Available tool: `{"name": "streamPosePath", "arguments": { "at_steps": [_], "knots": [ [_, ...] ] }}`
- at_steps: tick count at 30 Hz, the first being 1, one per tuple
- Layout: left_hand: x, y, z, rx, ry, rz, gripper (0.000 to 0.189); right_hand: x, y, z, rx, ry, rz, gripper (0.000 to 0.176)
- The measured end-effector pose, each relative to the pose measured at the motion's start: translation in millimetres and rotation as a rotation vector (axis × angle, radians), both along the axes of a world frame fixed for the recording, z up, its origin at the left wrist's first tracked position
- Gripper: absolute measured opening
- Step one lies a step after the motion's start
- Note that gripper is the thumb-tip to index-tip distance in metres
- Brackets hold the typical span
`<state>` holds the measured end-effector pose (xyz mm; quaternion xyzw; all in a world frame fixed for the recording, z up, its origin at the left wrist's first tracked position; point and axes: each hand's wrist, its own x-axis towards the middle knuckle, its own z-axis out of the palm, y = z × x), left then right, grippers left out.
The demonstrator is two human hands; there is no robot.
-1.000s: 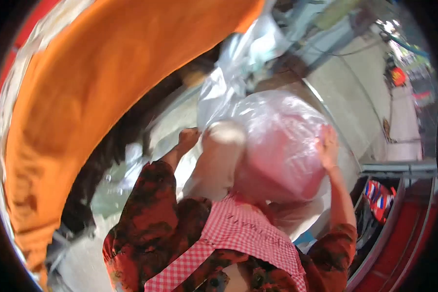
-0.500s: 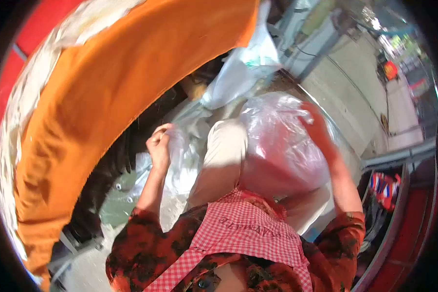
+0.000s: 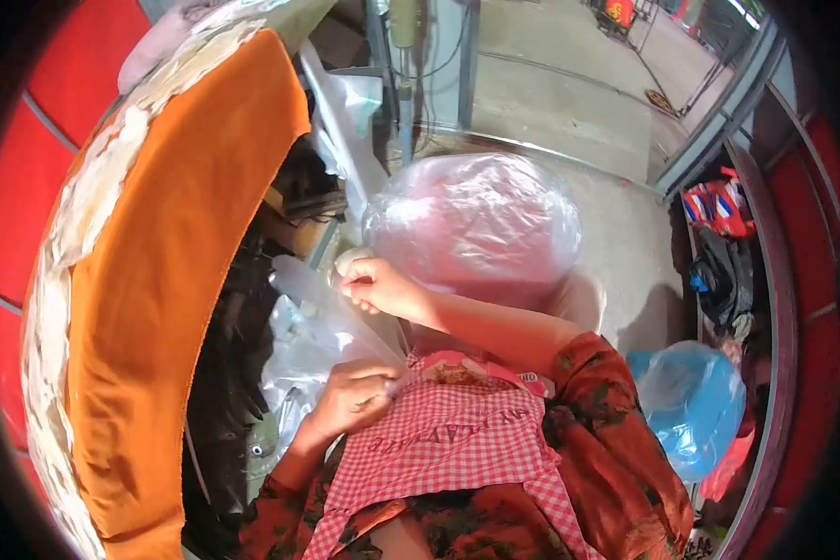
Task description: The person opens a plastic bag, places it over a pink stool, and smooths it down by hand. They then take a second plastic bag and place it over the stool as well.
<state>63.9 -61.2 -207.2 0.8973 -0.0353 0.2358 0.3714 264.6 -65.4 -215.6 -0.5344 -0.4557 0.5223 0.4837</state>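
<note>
My right hand [image 3: 375, 286] reaches across to the left in front of me, fingers pinched at the edge of a clear plastic bag [image 3: 331, 313]. Lower down, close to my apron, my left hand [image 3: 357, 394] is closed on the same thin plastic. The sheet stretches between the two hands and is partly see-through, so its exact outline is hard to make out. Just beyond my right forearm, a bulging clear bag with something pink inside [image 3: 476, 224] rests against my knees.
Orange cloth [image 3: 177, 271] drapes along a tabletop on the left. A whitish plastic bag [image 3: 350, 121] hangs off its far end. To the right stand a blue plastic-wrapped bundle [image 3: 686, 406] and a shelf [image 3: 765, 308] with bags. Concrete floor [image 3: 569, 103] lies ahead.
My right hand has left the pink-filled bag and crossed to the left. My left hand has come down toward the apron. The view has turned, and the pink-filled bag now sits smoother and rounder.
</note>
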Motion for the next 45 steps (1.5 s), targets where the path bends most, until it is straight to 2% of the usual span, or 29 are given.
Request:
{"name": "streamPosePath", "arguments": {
  "at_steps": [1,2,4,5,6,9,10,11,13,15,17,18,20,21,22,23,25,26,28,30,33,35,36,39,41,42,43,44,45],
  "knots": [
    [-1,-1,2,-0.009,-0.002,0.067,0.009,1,-14,19,0.044,-0.243,-0.042,0.022],
    [0,-4,11,0.012,-0.05,0.114,0.01,0,-17,1,0.019,-0.293,0.016,0.025],
    [10,-6,15,0.016,-0.116,0.045,0.01,-1,-25,-36,-0.023,-0.395,0.136,0.037],
    [17,-7,17,0.018,-0.151,0.011,0.011,2,-18,-84,0.003,-0.18,0.305,0.037],
    [24,-10,15,0.011,-0.149,-0.063,0.011,4,-17,-86,0.051,-0.115,0.412,0.024],
    [31,-24,16,0.122,0.003,-0.101,0.014,-3,-2,-37,-0.133,-0.091,0.081,0.007],
    [34,-22,18,0.136,0.024,-0.105,0.016,-1,8,-46,0.092,0.226,-0.028,0.003],
    [34,-19,24,0.089,0.035,-0.116,0.016,2,6,-20,0.185,0.392,-0.12,0.003],
    [33,-8,38,0.002,0.042,-0.143,0.018,18,-3,21,0.405,0.159,-0.093,0.006],
    [-2,16,23,-0.231,0.121,0.086,0.025,23,-31,55,0.567,-0.391,-0.11,0.011],
    [-15,21,45,-0.671,-0.195,0.355,0.03,8,-54,62,0.723,-0.549,-0.11,0.006],
    [-8,14,59,-0.603,-0.208,0.448,0.03,-5,-55,57,0.809,-0.553,-0.089,0.006],
    [22,0,80,-0.474,-0.223,0.634,0.029,-19,-54,48,0.983,-0.77,0.06,0.01],
    [27,4,73,-0.249,-0.127,0.664,0.028,-20,-53,44,1.072,-0.989,0.192,0.013],
    [29,11,61,-0.308,-0.048,0.66,0.023,-27,-51,36,1.097,-1.11,0.158,0.015],
    [31,16,52,-0.365,0.029,0.653,0.019,-27,-52,38,0.999,-1.091,0.209,0.014],
    [28,24,44,-0.485,0.0,0.662,0.014,-23,-55,53,0.809,-1.052,0.306,0.014],
    [27,28,44,-0.545,-0.019,0.668,0.013,-18,-61,63,0.813,-1.013,0.363,0.01],
    [26,31,48,-0.51,-0.141,0.596,0.015,-9,-86,92,0.823,-0.613,0.378,0.012],
    [22,32,47,-0.547,-0.199,0.553,0.018,-11,-103,133,0.955,-0.048,0.437,0.02],
    [21,31,52,-0.588,-0.156,0.597,0.021,-10,-119,164,0.977,0.2,0.864,0.026],
    [23,30,53,-0.648,-0.182,0.538,0.036,-9,-135,162,0.769,0.249,0.942,0.024],
    [24,28,60,-0.664,-0.177,0.527,0.04,-6,-131,153,0.828,0.011,0.699,0.014],
    [25,25,74,-0.532,-0.155,0.547,0.05,13,-98,131,0.542,-0.418,0.2,0.012],
    [26,21,79,-0.418,-0.124,0.557,0.048,12,-64,84,0.677,-0.465,-0.057,0.022],
    [23,27,73,-0.192,-0.071,0.655,0.043,3,-44,65,0.891,-0.419,-0.183,0.027],
    [25,31,63,0.034,-0.043,0.704,0.039,-6,-35,48,0.9,-0.397,-0.123,0.038],
    [38,16,73,-0.272,-0.052,0.853,0.034,-20,-40,37,0.864,-0.273,-0.101,0.025],
    [38,29,63,-0.185,0.007,0.833,0.035,-24,-45,44,0.531,-0.363,0.038,0.012]
  ]
}}
